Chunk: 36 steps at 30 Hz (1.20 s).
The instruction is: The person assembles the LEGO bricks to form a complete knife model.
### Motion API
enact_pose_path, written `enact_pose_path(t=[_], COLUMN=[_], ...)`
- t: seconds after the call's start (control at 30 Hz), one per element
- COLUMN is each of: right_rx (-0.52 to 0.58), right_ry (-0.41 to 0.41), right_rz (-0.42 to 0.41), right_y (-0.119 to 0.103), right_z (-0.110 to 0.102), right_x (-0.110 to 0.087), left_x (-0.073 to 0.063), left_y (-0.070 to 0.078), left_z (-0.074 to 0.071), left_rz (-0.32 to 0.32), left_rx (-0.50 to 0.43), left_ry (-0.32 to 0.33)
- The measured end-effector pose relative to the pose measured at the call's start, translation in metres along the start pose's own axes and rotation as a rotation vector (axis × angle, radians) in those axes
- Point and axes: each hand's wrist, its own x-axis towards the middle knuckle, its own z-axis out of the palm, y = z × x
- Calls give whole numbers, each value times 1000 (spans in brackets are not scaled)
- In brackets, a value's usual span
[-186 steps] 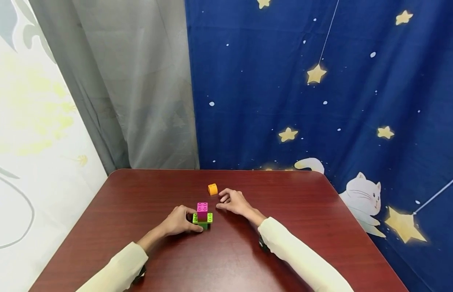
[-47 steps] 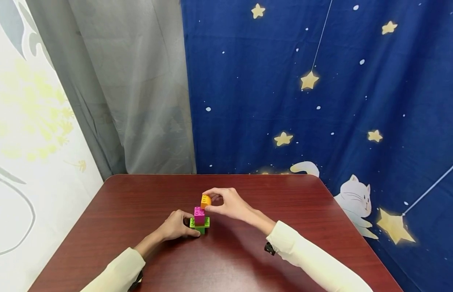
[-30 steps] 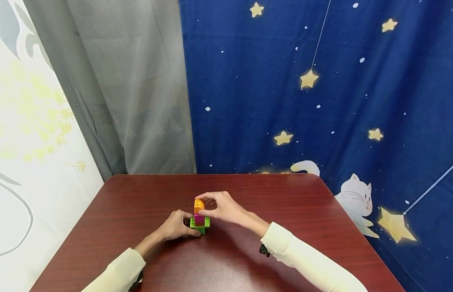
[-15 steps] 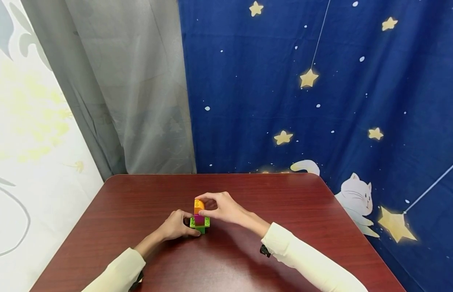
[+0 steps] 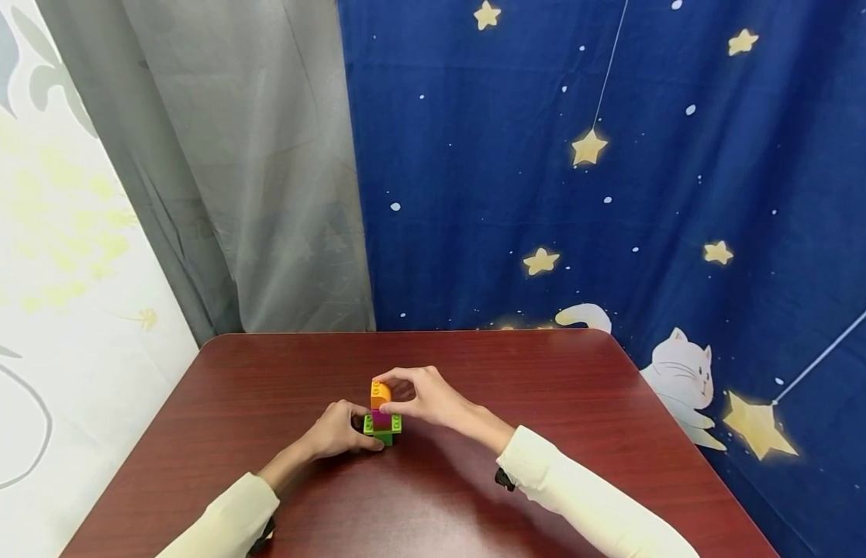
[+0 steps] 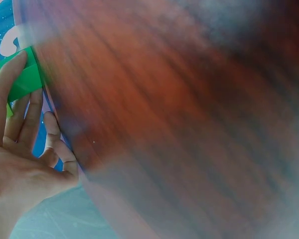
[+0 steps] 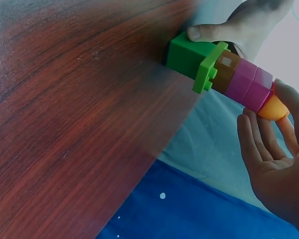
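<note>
A short tower of toy building bricks stands on the table, near its middle. In the right wrist view it shows a green brick [image 7: 187, 55] at the base, a thin lime plate [image 7: 207, 69], a brown brick [image 7: 224, 74] and magenta bricks [image 7: 248, 84]. An orange curved-top brick [image 5: 380, 394] sits at the very top, right against the magenta. My right hand [image 5: 433, 397] pinches this orange brick between thumb and fingers. Lower down, my left hand [image 5: 332, 431] grips the green base, its thumb across the near side; its fingers go behind the tower in the head view.
The dark red wooden table [image 5: 474, 480] has rounded far corners. A grey curtain [image 5: 293, 232] and a blue star-patterned curtain [image 5: 467, 194] hang behind it. At the left is a white patterned cloth [image 5: 63, 372].
My right hand has picked the orange brick off the table and brought it left onto the magenta brick. My left hand keeps its grip on the base. Hardly anything moves in the last second.
</note>
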Motion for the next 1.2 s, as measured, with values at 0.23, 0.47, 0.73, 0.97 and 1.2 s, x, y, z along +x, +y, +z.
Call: enact_pose_path(t=[0.23, 0.47, 0.73, 0.97, 1.2], right_rx=[-38, -63, -102, -44, -10], right_ry=[-11, -12, 12, 26, 38], right_rz=[7, 0, -25, -30, -56], right_y=[0, -2, -4, 1, 4], right_z=[-1, -1, 0, 4, 8], right_x=[-1, -1, -1, -3, -5], left_x=[1, 0, 0, -1, -2], left_y=[-2, -2, -1, -3, -3], left_z=[1, 3, 4, 4, 2], left_rz=[-9, -8, -13, -1, 1], left_rx=[-16, -24, -27, -14, -25], left_ry=[-6, -10, -6, -4, 0])
